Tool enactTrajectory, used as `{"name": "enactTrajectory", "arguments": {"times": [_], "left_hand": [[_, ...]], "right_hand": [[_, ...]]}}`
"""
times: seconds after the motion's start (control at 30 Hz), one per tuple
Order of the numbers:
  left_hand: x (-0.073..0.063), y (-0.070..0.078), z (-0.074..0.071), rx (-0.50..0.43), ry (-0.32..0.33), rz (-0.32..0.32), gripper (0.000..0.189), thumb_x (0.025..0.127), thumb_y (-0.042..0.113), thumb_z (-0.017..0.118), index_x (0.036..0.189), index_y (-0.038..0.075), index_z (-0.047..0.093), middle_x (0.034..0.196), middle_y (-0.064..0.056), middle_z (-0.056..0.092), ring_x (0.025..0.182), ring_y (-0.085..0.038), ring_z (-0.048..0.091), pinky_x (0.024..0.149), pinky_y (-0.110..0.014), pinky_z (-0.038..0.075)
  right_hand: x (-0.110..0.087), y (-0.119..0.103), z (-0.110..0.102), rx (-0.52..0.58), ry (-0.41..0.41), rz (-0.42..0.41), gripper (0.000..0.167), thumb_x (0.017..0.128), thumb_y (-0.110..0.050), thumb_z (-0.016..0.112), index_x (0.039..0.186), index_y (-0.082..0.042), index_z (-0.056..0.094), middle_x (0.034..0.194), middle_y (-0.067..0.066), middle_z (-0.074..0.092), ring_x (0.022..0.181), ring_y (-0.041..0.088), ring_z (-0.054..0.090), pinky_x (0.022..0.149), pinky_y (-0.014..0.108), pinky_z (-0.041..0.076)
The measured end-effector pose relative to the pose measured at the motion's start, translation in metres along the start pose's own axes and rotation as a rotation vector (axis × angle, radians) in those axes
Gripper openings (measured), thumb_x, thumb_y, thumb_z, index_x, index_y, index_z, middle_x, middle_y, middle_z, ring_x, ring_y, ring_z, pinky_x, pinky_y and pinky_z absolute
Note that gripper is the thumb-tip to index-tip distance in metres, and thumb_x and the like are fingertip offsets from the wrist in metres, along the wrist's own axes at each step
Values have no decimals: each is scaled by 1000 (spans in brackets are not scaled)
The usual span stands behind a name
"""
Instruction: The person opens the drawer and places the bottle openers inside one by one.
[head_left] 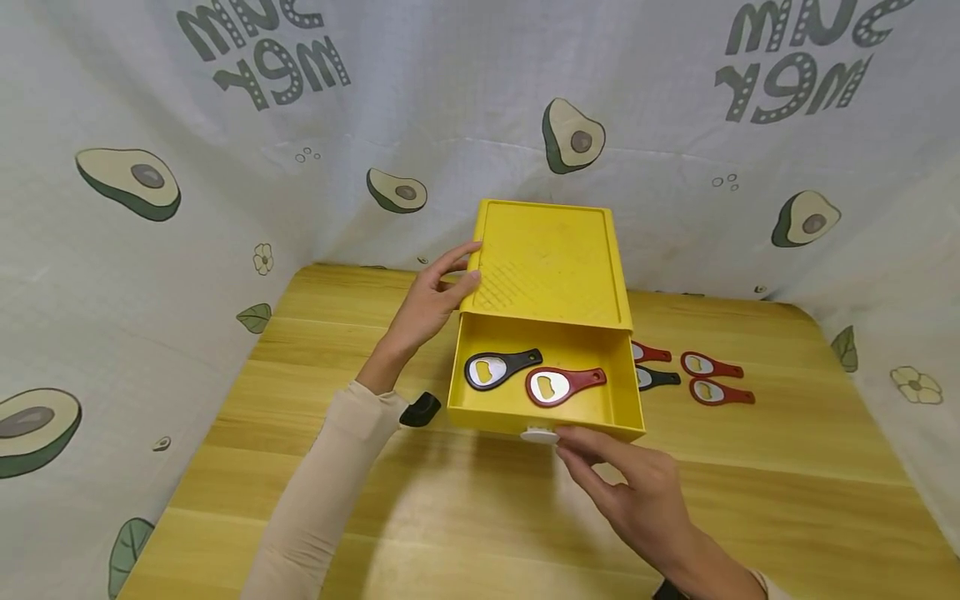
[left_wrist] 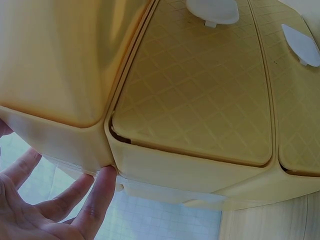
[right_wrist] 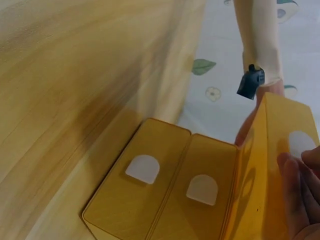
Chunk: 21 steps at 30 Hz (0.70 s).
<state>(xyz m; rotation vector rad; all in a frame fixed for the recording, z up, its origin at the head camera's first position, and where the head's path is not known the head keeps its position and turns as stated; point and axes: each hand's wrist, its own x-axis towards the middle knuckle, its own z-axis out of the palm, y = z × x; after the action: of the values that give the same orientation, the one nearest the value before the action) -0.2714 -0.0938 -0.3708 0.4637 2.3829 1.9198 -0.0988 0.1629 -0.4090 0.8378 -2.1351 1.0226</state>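
Note:
A yellow drawer unit (head_left: 551, 254) stands with its top drawer (head_left: 487, 419) pulled out toward me. Inside lie a black bottle opener (head_left: 501, 367) and a red bottle opener (head_left: 562, 385), side by side. My left hand (head_left: 422, 310) steadies the unit's left side, its extended fingers (left_wrist: 102, 195) touching the wall in the left wrist view. With thumb and fingertips my right hand (head_left: 637, 492) pinches the white handle (head_left: 538, 435) of that drawer. Two closed drawers below show white handles in the right wrist view, the nearer handle (right_wrist: 202, 190) next to the open one.
Right of the unit, several more bottle openers lie on the wooden table (head_left: 787, 450), including two red ones, the upper red opener (head_left: 711, 365) and the lower red opener (head_left: 722, 392). Another red and a black one are partly hidden by the drawer. A printed curtain (head_left: 465, 100) surrounds the table.

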Motion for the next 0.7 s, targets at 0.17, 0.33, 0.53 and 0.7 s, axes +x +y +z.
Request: {"name": "enactTrajectory", "arguments": {"times": [0.17,0.33,0.53,0.7], "left_hand": [[0,-2,-1,-3,-1,11,44,103,35,57,147,34,51,146,-8,48,106,-28,60,93,-41,51],[1,-2,-1,1,-9,24,45,103,36,57,147,35,50,146,-8,49,105,-28,60,91,-40,50],[1,-2,-1,-2,-7,22,45,102,37,57,147,36,50,146,-8,48,107,-28,60,93,-42,50],[1,-3,-1,-2,-15,22,45,103,37,57,147,36,49,147,-8,48,108,-29,60,94,-42,50]], "right_hand": [[1,6,7,51,57,-33,27,97,-30,67,94,-5,78,77,5,76,69,2,71,60,12,53],[2,7,8,67,77,-55,27,96,-28,69,90,-3,78,74,6,75,66,3,71,58,13,53],[7,9,9,97,80,-56,27,95,-27,69,90,-2,78,74,8,75,65,4,71,57,13,53],[11,14,11,114,79,-51,26,95,-26,70,91,-1,78,74,8,75,65,5,71,57,14,53]]}}
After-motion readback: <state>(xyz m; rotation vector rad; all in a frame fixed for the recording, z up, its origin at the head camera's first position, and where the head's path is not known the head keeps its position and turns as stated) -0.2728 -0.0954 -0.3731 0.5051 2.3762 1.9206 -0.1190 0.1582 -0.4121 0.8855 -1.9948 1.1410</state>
